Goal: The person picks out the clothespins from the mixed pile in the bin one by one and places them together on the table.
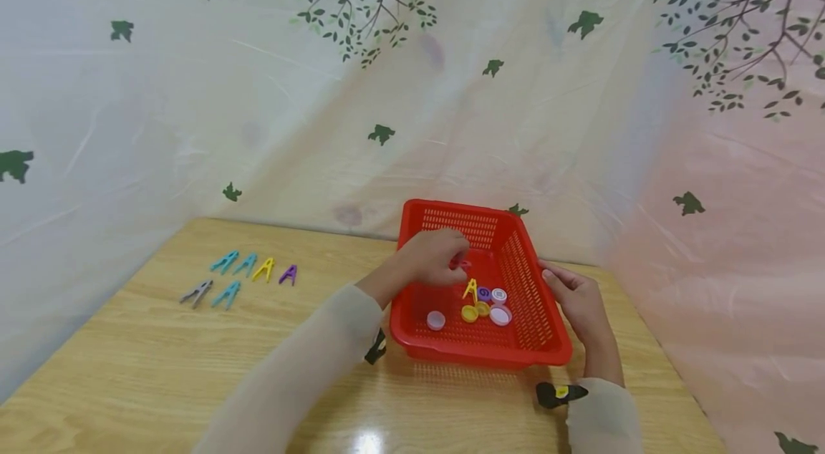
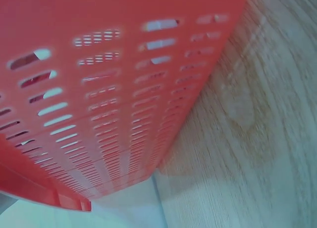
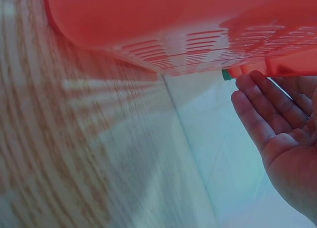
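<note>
A red plastic basket (image 1: 477, 354) with slotted walls stands on the table. My left hand (image 1: 435, 257) reaches over its left side, fingers bent down inside it. At the fingertips shows a small red clothespin (image 1: 465, 265), mostly hidden by the hand. My right hand (image 1: 576, 300) holds the basket's right rim, thumb on top; in the right wrist view its fingers (image 3: 267, 104) lie under the rim. In the basket lie a yellow clothespin (image 1: 471, 290), a purple cap (image 1: 484, 293), yellow caps (image 1: 470, 314) and pale caps (image 1: 435, 320). The left wrist view shows only the basket's outer wall (image 2: 109, 114).
On the wooden table (image 1: 161, 368) left of the basket lie several clothespins: blue ones (image 1: 227, 294), a grey one (image 1: 196, 292), a yellow one (image 1: 264, 269) and a purple one (image 1: 288, 274). A leaf-printed cloth (image 1: 309, 117) hangs behind the table's back edge.
</note>
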A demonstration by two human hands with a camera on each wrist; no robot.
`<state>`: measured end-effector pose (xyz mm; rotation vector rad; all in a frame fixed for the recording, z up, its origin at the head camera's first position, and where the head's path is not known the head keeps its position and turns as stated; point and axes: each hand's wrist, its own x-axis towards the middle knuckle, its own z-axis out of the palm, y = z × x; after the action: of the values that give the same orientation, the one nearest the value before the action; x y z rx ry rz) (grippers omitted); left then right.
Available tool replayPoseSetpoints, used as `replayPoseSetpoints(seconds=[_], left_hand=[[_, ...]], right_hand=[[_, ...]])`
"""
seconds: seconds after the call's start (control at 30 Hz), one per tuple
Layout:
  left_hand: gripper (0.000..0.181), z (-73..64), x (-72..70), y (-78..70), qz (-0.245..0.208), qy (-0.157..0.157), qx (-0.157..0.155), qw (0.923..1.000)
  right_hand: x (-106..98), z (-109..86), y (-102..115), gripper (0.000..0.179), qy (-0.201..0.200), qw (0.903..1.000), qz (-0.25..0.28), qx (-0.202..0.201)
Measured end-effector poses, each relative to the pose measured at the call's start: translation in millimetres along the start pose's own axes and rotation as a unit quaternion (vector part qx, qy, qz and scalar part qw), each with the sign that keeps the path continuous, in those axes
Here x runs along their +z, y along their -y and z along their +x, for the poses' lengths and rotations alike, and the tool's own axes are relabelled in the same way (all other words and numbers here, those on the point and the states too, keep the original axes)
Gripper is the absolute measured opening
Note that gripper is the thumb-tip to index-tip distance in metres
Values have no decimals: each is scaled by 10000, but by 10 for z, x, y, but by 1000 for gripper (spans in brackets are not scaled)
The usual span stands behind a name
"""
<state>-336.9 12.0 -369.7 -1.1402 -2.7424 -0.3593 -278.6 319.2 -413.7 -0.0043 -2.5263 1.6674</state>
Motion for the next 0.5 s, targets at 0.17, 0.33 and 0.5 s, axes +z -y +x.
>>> replayPoseSetpoints(seconds=[0.17,0.33,0.5], left_hand=[[22,-42,-39,10,144,-127,-102,9998],[19,-103,-74,36,104,-362,-228,9990],[22,-193,-115,72,-120,-609,-392,9973]], right_hand=[[0,-6,6,54,0,10000,8,3],[-7,-9,2,55,-9,10000,6,54],[-1,1,7,55,-7,9999,-19,132]])
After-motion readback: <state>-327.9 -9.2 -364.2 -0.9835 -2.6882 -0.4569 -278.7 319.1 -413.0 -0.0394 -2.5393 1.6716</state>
